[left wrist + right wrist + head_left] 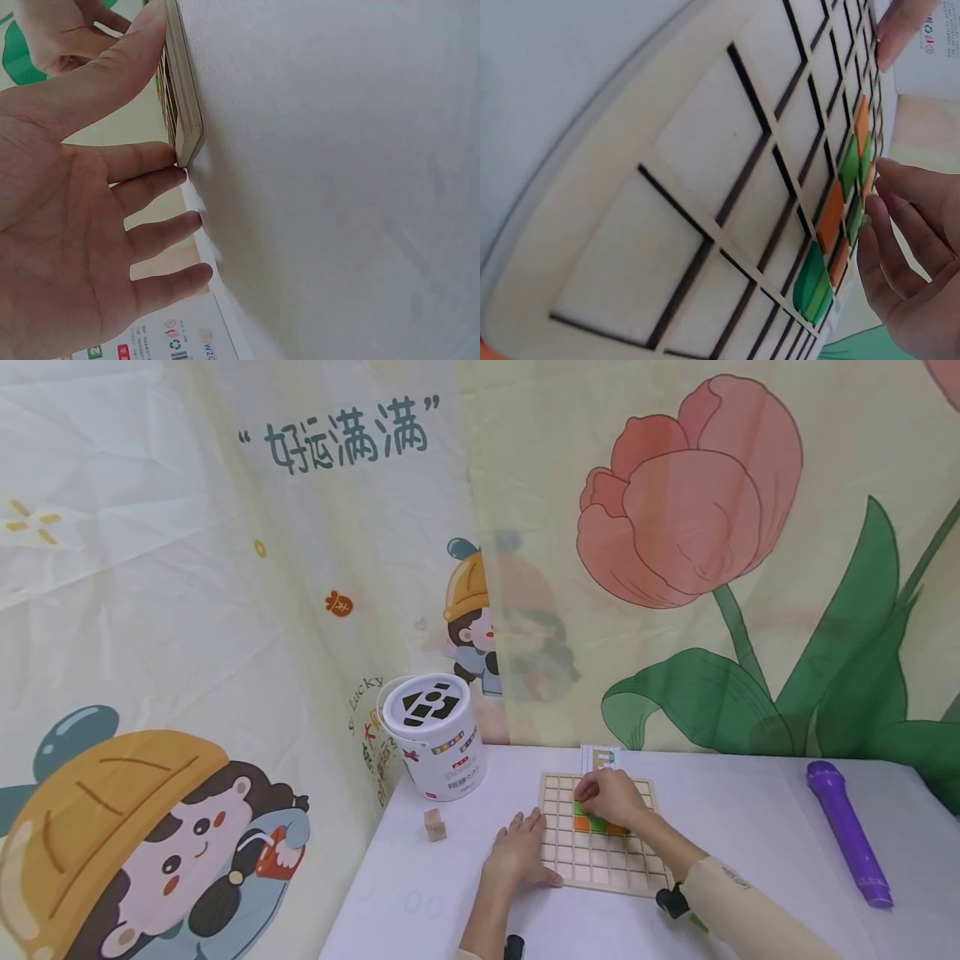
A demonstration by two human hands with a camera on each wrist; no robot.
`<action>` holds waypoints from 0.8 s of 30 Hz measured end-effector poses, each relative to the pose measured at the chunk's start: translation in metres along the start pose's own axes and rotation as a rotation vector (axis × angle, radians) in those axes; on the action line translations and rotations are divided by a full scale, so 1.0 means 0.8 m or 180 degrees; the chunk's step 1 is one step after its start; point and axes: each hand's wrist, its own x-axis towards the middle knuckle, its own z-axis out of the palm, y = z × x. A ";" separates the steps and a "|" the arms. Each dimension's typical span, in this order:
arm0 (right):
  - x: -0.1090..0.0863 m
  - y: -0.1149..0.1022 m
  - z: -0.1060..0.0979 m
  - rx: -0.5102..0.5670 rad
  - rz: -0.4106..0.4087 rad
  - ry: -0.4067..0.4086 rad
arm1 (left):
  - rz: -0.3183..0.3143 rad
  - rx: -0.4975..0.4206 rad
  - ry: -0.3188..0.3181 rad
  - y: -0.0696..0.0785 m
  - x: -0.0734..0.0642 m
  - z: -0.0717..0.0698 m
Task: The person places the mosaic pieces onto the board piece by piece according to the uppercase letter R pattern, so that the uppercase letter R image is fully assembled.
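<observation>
A wooden grid board (600,864) lies on the table, with several orange and green tiles set in its squares. My left hand (516,852) rests at the board's left edge. In the left wrist view, its fingers (161,229) are straight and spread, and the thumb lies along the board's side. Over the tiles is my right hand (613,797), thumb and fingertips brought down at the far-left part of the coloured patch. From the right wrist, an orange tile (830,217) and a green tile (850,169) show near these fingertips. Whether they pinch a tile is hidden.
A white lidded bucket (450,768) with shaped holes stands at the back left. Before it is a small wooden block (435,825). A printed card (600,756) lies behind the board, and a purple microphone-shaped object (851,835) lies at the right. Printed curtains hang behind the table.
</observation>
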 end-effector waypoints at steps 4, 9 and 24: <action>-0.003 0.000 -0.015 -0.0031 -0.0083 0.0088 | -0.0007 -0.0042 0.0003 -0.001 0.001 -0.001; -0.013 0.000 -0.038 -0.0083 -0.0209 0.0262 | -0.0032 -0.0081 0.0006 -0.001 0.002 -0.001; -0.071 0.007 -0.091 -0.0195 -0.0088 0.0475 | 0.0002 -0.0072 -0.0035 0.000 -0.001 0.001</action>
